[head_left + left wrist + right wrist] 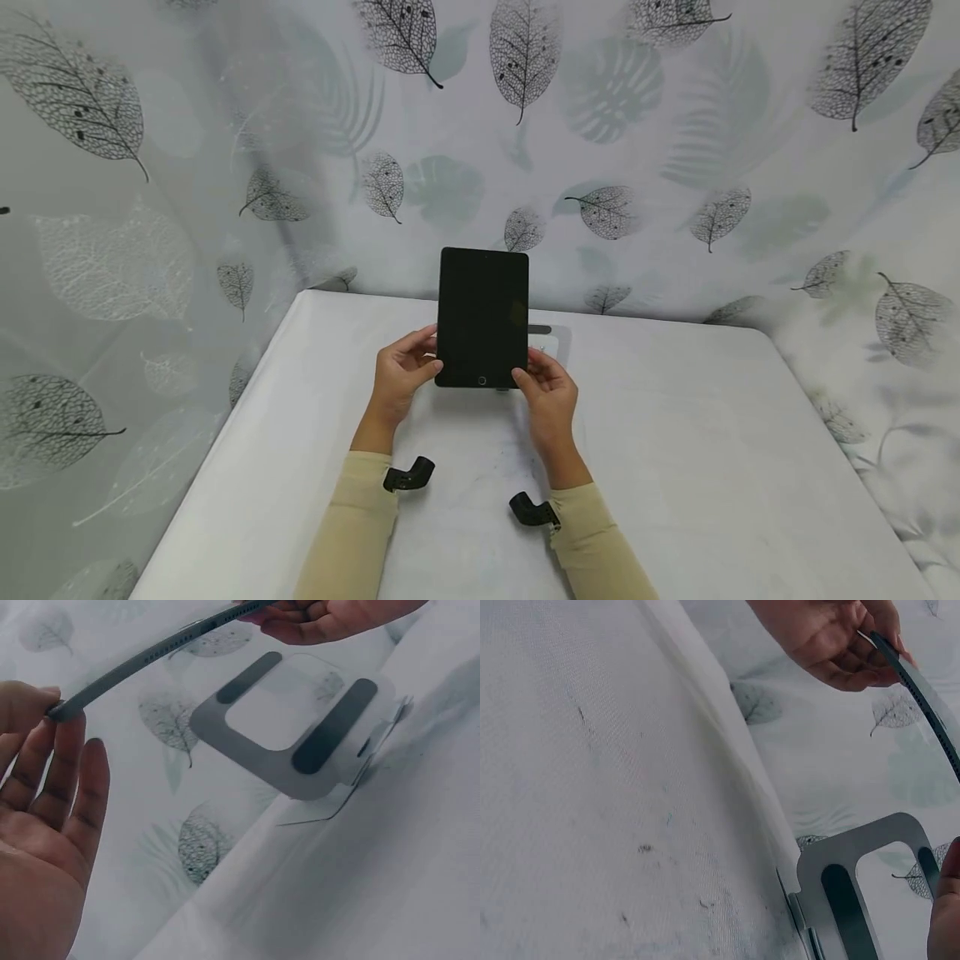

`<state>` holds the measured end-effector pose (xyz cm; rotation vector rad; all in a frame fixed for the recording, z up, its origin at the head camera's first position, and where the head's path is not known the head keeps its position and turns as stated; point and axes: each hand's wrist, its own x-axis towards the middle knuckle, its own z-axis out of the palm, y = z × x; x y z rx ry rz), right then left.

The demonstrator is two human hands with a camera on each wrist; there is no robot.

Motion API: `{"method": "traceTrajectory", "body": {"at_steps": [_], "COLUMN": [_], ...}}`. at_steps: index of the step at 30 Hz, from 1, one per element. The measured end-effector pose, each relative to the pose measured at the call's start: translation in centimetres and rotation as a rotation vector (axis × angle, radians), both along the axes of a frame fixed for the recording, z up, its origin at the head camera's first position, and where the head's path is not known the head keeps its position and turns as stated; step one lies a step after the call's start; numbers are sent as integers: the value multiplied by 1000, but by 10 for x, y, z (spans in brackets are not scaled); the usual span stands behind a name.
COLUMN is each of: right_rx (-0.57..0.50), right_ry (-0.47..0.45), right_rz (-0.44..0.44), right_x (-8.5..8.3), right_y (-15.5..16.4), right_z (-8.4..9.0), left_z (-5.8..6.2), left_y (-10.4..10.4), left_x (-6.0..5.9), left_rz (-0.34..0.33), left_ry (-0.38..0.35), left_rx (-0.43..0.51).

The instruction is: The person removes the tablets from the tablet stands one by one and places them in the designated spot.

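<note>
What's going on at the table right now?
A person holds a dark tablet upright above the white table, the left hand and right hand gripping its lower corners. Its screen is off. Just behind it stands a grey metal stand with two dark pads; the tablet is not on it yet.

White table (675,467), leaf-patterned backdrop cloth (675,125), grey folding stand (300,727) on the table's far side

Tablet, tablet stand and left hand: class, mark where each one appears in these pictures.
tablet (482,317), head view, middle of its dark screen.
tablet stand (247,746), left wrist view, lower left of its grey frame.
left hand (401,371), head view, back of the hand gripping the tablet's lower left corner.
</note>
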<state>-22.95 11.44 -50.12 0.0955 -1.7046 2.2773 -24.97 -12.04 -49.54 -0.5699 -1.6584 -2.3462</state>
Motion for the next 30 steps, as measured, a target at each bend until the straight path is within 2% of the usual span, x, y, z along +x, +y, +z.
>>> {"method": "traceTrajectory", "body": {"at_steps": [10, 19, 23, 30], "right_rx": [23, 41, 41, -19], "right_ry": [8, 1, -1, -18], "right_rz": [62, 156, 193, 242], "right_x": [5, 8, 7, 6], "right_y": [-15, -25, -28, -34], "right_z": [4, 8, 7, 2], "left_z": [0, 0, 2, 2], "left_y": [-21, -35, -40, -49], "left_x": [0, 1, 2, 2], "left_rz": [-20, 16, 43, 87], "left_ry": [-62, -75, -79, -120], "left_rx": [38, 79, 72, -19]}}
